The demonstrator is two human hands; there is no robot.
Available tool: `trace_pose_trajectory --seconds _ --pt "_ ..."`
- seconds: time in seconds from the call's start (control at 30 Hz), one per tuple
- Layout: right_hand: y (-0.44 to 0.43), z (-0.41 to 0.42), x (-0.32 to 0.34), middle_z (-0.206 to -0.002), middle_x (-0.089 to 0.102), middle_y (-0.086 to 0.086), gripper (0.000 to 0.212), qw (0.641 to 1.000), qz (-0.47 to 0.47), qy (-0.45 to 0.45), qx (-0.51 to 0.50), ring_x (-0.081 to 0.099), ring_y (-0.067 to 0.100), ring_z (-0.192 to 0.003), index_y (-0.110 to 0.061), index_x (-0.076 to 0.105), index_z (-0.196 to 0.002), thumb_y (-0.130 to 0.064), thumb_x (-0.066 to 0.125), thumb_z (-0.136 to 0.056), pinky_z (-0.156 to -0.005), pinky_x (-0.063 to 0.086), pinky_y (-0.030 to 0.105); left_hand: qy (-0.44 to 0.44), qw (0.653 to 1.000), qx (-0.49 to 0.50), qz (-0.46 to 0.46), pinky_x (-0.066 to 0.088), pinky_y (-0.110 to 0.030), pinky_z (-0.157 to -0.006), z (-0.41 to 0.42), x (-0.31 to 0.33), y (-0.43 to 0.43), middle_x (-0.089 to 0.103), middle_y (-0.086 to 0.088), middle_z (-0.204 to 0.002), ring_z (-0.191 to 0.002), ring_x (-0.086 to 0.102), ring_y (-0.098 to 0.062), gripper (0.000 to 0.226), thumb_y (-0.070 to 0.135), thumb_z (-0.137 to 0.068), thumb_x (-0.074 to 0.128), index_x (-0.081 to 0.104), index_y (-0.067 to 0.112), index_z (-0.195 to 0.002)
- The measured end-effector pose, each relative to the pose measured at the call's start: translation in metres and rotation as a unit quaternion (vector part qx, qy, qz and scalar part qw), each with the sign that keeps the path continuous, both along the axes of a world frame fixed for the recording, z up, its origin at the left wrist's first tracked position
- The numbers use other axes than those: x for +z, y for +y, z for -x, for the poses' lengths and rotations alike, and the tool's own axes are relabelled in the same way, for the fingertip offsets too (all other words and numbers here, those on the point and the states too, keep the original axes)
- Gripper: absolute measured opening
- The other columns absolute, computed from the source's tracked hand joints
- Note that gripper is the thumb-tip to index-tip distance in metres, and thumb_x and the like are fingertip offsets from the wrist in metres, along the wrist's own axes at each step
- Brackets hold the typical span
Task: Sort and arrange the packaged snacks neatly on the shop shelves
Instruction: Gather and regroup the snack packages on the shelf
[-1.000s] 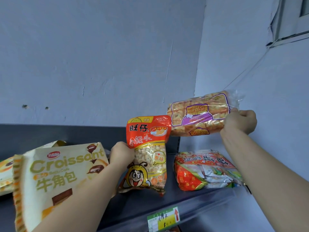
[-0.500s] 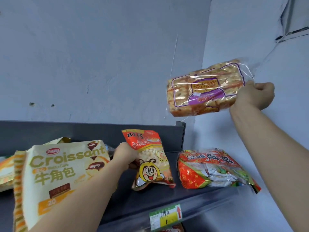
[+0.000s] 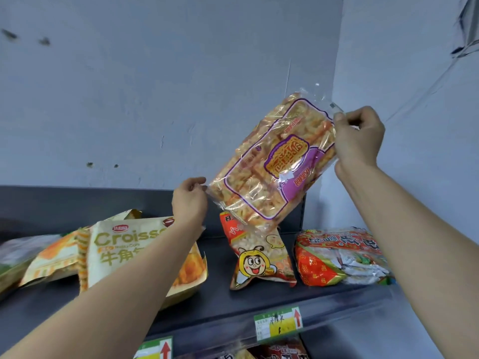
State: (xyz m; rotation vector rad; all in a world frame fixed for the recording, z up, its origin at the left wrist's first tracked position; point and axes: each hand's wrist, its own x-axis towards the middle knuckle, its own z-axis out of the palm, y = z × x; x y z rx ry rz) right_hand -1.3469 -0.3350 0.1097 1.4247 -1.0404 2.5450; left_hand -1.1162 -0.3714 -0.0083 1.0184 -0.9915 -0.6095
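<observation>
Snacks lie along the dark shelf [image 3: 220,301], and above its right part both hands hold a clear packet of golden bars [image 3: 274,161] (purple label, tilted, one corner high). The right hand [image 3: 359,141] has its fingers clamped on the upper seal; the left hand [image 3: 189,200] pinches the lower corner, fingers together on the film. Under the packet a bee-cartoon bag [image 3: 259,257] leans toward the shelf's back panel, a red packet [image 3: 337,255] lies at the right end, and a Croissant bag [image 3: 116,244] sits left of centre
</observation>
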Motion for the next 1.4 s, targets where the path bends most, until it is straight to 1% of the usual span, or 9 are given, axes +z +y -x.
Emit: trace_pose_trajectory --seconds 0.23,0.47,0.6,0.77,0.9,1.03,1.17,1.3,1.4 --pt "0.022 -0.039 -0.002 -0.065 0.051 -0.014 0.028 0.984 0.002 0.177 0.028 0.046 -0.003 -0.060 -0.027 0.048 -0.065 -0.013 0.061 -0.085 -0.061 0.038 0.014 -0.122 0.978 -0.150 0.081 0.045 -0.036 -0.094 -0.014 0.038 0.056 0.064 0.003 -0.116 -0.107 0.060 -0.012 0.055 0.063 -0.089 0.047 0.057 0.023 -0.126" --pt "0.045 -0.068 -0.011 -0.079 0.062 -0.013 0.020 0.955 -0.014 0.250 0.156 0.059 0.002 -0.081 -0.027 0.060 -0.074 -0.013 0.064 -0.088 -0.077 0.047 0.014 -0.169 0.953 -0.252 0.018 0.051 -0.027 -0.057 -0.015 0.053 0.109 0.072 0.001 -0.097 -0.076 0.069 -0.014 0.068 0.044 -0.061 0.081 0.057 0.020 -0.119" --pt "0.052 -0.082 -0.020 -0.092 0.067 -0.010 0.008 0.954 -0.024 0.232 0.188 0.061 0.004 -0.092 -0.020 0.068 -0.088 -0.015 0.063 -0.090 -0.086 0.047 0.019 -0.101 0.973 -0.206 0.006 0.050 -0.025 -0.050 -0.023 0.043 0.134 0.071 -0.005 -0.088 -0.063 0.068 -0.016 0.046 0.026 -0.076 0.078 0.059 0.011 -0.115" --pt "0.055 -0.105 -0.034 -0.121 0.060 0.001 0.033 0.944 -0.107 0.187 0.252 0.057 0.010 -0.108 -0.019 0.059 -0.122 -0.024 0.064 -0.089 -0.087 0.044 0.020 0.020 0.990 -0.136 -0.004 0.054 -0.033 -0.060 -0.046 0.022 0.160 0.071 -0.011 -0.101 -0.076 0.068 -0.023 0.052 0.027 -0.076 0.078 0.057 0.011 -0.121" --pt "0.058 -0.125 -0.056 -0.124 0.058 0.005 0.043 0.914 -0.208 0.175 0.301 0.055 0.010 -0.098 -0.014 0.056 -0.126 -0.030 0.066 -0.088 -0.067 0.039 0.014 0.122 0.989 -0.075 0.043 0.054 -0.035 -0.063 -0.077 0.015 0.186 0.071 -0.008 -0.095 -0.076 0.068 -0.022 0.054 0.024 -0.075 0.078 0.058 0.009 -0.123" --pt "0.067 -0.151 -0.072 -0.125 0.057 0.003 0.047 0.892 -0.249 0.185 0.327 0.052 0.015 -0.104 -0.014 0.058 -0.125 -0.038 0.067 -0.085 -0.082 0.039 0.026 0.182 0.981 -0.016 0.073 0.056 -0.047 -0.075 -0.105 0.009 0.217 0.070 -0.015 -0.100 -0.077 0.066 -0.025 0.053 0.016 -0.076 0.077 0.056 0.006 -0.124" --pt "0.079 -0.196 -0.089 -0.125 0.059 0.004 0.050 0.859 -0.287 0.188 0.380 0.055 0.021 -0.111 -0.013 0.059 -0.121 -0.043 0.070 -0.082 -0.088 0.045 0.033 0.228 0.968 0.062 0.079 0.044 -0.024 -0.045 -0.144 -0.001 0.247 0.066 -0.004 -0.076 -0.048 0.057 -0.012 0.054 0.018 -0.078 0.077 0.055 0.007 -0.125" --pt "0.097 -0.247 -0.104 -0.127 0.052 0.002 0.063 0.807 -0.356 0.201 0.427 0.051 0.025 -0.118 -0.015 0.049 -0.129 -0.052 0.067 -0.081 -0.089 0.041 0.035 0.296 0.944 0.119 0.079 0.054 -0.032 -0.054 -0.188 -0.008 0.270 0.068 -0.006 -0.084 -0.059 0.064 -0.020 0.051 0.020 -0.076 0.078 0.058 0.010 -0.122" --pt "0.113 -0.287 -0.110 -0.111 0.065 0.006 0.054 0.715 -0.409 0.183 0.537 0.062 0.028 -0.104 -0.013 0.060 -0.114 -0.049 0.073 -0.076 -0.094 0.048 0.047 0.334 0.925 0.148 0.101 0.052 -0.032 -0.047 -0.225 -0.012 0.287 0.066 -0.010 -0.095 -0.064 0.064 -0.024 0.053 0.021 -0.075 0.078 0.057 0.011 -0.123"
